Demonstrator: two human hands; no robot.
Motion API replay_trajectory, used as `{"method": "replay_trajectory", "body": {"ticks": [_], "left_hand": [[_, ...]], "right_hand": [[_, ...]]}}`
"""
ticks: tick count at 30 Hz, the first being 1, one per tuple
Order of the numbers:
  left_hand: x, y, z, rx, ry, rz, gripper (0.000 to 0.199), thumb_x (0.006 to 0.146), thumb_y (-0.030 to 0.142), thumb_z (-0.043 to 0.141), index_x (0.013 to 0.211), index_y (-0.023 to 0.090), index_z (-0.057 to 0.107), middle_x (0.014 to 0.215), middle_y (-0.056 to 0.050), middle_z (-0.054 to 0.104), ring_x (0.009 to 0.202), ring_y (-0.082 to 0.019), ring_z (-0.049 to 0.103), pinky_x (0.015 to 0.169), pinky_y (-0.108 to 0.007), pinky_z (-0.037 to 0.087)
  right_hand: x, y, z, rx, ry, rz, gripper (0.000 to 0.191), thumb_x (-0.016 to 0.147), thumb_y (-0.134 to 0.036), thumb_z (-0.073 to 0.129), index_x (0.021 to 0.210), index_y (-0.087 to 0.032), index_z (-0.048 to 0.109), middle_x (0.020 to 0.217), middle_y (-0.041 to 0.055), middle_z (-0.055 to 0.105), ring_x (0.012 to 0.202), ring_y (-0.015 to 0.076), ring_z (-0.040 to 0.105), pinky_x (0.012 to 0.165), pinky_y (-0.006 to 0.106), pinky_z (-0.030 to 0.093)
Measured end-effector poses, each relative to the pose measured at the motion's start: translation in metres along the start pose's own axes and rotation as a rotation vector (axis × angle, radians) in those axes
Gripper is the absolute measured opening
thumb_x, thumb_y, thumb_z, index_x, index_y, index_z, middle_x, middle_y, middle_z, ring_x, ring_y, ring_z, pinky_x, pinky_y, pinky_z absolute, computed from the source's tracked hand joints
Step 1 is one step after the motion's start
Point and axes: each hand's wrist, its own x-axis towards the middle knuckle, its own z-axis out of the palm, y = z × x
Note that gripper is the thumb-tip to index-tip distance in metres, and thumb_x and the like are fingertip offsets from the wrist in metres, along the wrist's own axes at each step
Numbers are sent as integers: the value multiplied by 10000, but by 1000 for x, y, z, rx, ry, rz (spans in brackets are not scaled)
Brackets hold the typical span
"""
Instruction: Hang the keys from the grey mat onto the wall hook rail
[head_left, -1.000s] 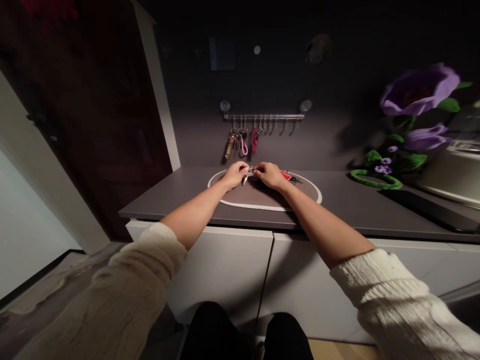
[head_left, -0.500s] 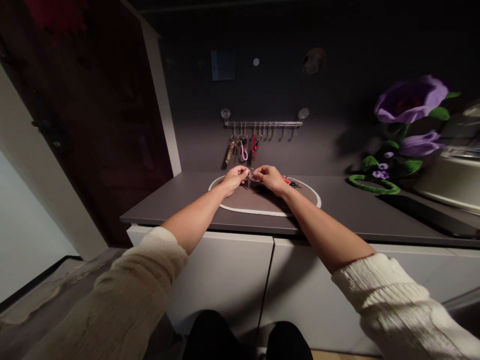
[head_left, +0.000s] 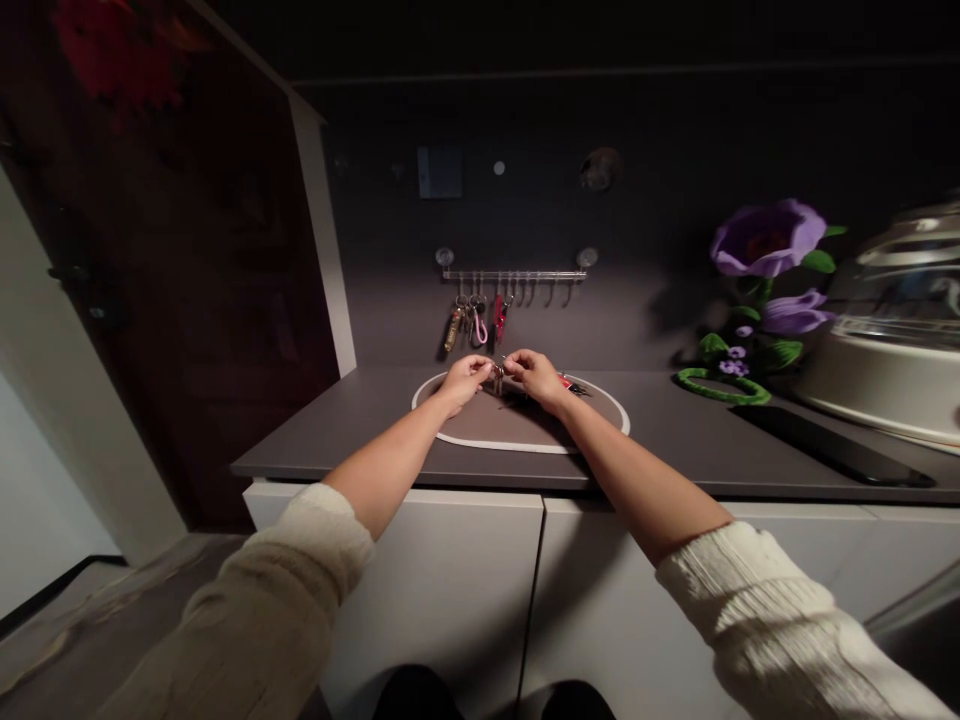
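Over the oval mat [head_left: 517, 445] on the counter, my left hand [head_left: 465, 383] pinches one side of a small bunch of keys [head_left: 498, 380]. From the other side, my right hand [head_left: 531, 375] grips what looks like the metal key ring [head_left: 504, 360], thumb against fingers. The keys dangle between both hands, too small to make out singly. A red and black item [head_left: 576, 385] lies on the mat behind my right wrist and is partly covered.
A hook rail [head_left: 517, 275] on the wall carries several key sets, among them a pink loop [head_left: 479, 328] and a red tag [head_left: 499, 320]. Rightward stand purple artificial flowers [head_left: 769, 240], a black flat slab [head_left: 832, 447] and a cream domed appliance [head_left: 862, 375]. A dark door [head_left: 187, 300] is at left.
The camera view has tilted up and shifted slightly. My hands remain over the mat with the keys between them; my right fingers have lifted a little at the ring.
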Motion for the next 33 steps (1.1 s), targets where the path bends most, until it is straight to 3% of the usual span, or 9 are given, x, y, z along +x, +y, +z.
{"method": "replay_trajectory", "body": {"ticks": [8, 11, 17, 26, 33], "left_hand": [[0, -1, 4, 425, 132, 179, 148, 777, 220, 459, 739, 143, 580, 731, -23, 608, 702, -125, 534, 694, -259, 414], [-1, -1, 4, 517, 123, 208, 156, 779, 215, 455, 721, 147, 583, 730, -30, 609, 711, -135, 538, 702, -266, 408], [-2, 0, 6, 589, 85, 231, 155, 783, 212, 457, 730, 159, 592, 762, -39, 619, 733, -141, 541, 732, -276, 406], [2, -7, 7, 576, 82, 221, 158, 780, 212, 461, 729, 164, 603, 757, -38, 624, 728, -142, 547, 719, -271, 408], [3, -6, 8, 557, 81, 192, 159, 783, 215, 458, 715, 156, 589, 747, -43, 623, 712, -139, 549, 707, -267, 409]], "right_hand": [[0, -5, -2, 256, 57, 97, 143, 675, -273, 562, 672, -161, 475, 570, -55, 481, 526, 57, 438, 583, 196, 402], [-1, -13, -3, 327, 98, 173, 98, 704, -222, 535, 672, -167, 461, 580, -51, 488, 517, 54, 462, 578, 194, 420], [11, -27, -12, 448, 160, 247, 87, 751, -158, 473, 682, -181, 426, 588, -36, 500, 500, 74, 515, 589, 239, 470], [57, -46, -27, 509, 251, 271, 119, 715, -65, 426, 653, -167, 426, 530, -28, 498, 453, 88, 523, 540, 257, 475], [84, -59, -27, 541, 238, 272, 159, 720, -41, 399, 616, -149, 451, 510, 11, 534, 448, 93, 529, 512, 227, 466]]}}
